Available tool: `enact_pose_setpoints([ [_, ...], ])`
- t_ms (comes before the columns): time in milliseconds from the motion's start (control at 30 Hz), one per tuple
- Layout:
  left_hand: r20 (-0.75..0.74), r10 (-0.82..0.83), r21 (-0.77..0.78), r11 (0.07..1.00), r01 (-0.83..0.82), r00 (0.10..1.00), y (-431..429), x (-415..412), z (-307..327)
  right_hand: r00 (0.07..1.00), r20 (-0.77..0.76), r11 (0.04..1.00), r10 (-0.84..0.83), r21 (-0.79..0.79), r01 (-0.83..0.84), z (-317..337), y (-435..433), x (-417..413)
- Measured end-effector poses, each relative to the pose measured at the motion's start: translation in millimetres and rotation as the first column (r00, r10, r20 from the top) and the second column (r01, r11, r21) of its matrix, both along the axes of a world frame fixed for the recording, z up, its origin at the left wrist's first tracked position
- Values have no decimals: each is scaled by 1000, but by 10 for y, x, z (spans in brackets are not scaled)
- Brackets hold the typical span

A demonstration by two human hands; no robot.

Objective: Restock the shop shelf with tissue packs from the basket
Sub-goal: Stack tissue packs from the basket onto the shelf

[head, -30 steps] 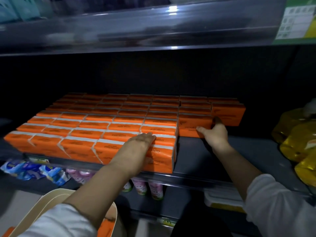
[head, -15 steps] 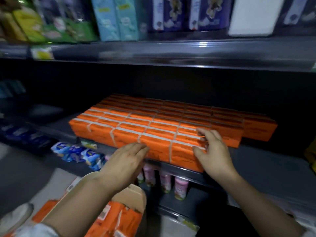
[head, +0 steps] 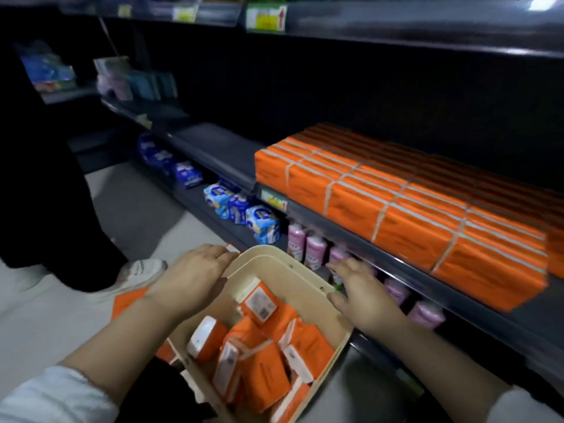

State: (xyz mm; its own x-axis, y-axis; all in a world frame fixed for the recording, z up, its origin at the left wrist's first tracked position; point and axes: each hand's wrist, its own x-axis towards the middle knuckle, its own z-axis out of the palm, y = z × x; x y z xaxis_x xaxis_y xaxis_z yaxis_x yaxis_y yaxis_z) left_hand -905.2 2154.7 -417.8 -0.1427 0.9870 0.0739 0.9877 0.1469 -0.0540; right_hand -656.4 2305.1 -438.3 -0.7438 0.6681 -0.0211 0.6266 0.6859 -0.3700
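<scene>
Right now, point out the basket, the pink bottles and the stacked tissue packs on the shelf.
basket [head: 283, 270], head view, on its far cream wall.
pink bottles [head: 316, 251], head view, on one bottle's body.
stacked tissue packs [head: 412, 236], head view, on the orange front face.

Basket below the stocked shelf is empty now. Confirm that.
Not right: the basket is not empty. The head view shows it below the stocked shelf with several orange tissue packs lying loose inside it.
</scene>
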Motion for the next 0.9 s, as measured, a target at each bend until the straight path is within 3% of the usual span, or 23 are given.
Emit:
enact_pose_setpoints([
  [200, 99, 123, -121, 986, -111, 987, 12, -263, -238, 996, 84, 998, 16, -65, -10, -330, 71, -567],
  [467, 263, 317, -130, 948, -292, 911, 22, -806, -314, 987, 111, 972, 114, -218, -88, -865, 91, -1293],
  [600, 246, 327, -179, 940, -289, 912, 44, -885, -329, 979, 125, 922, 164, -372, -107, -1178, 0, -1620],
  [733, 248, 344, -162, 937, -311, 906, 35, -992, -343, 981, 155, 808, 114, -589, -1, -1575, -223, -1968],
  [900, 224, 369, -174, 926, -335, 902, -41, -1052, -325, 980, 187, 719, 65, -690, 84, -2055, -496, -2315],
])
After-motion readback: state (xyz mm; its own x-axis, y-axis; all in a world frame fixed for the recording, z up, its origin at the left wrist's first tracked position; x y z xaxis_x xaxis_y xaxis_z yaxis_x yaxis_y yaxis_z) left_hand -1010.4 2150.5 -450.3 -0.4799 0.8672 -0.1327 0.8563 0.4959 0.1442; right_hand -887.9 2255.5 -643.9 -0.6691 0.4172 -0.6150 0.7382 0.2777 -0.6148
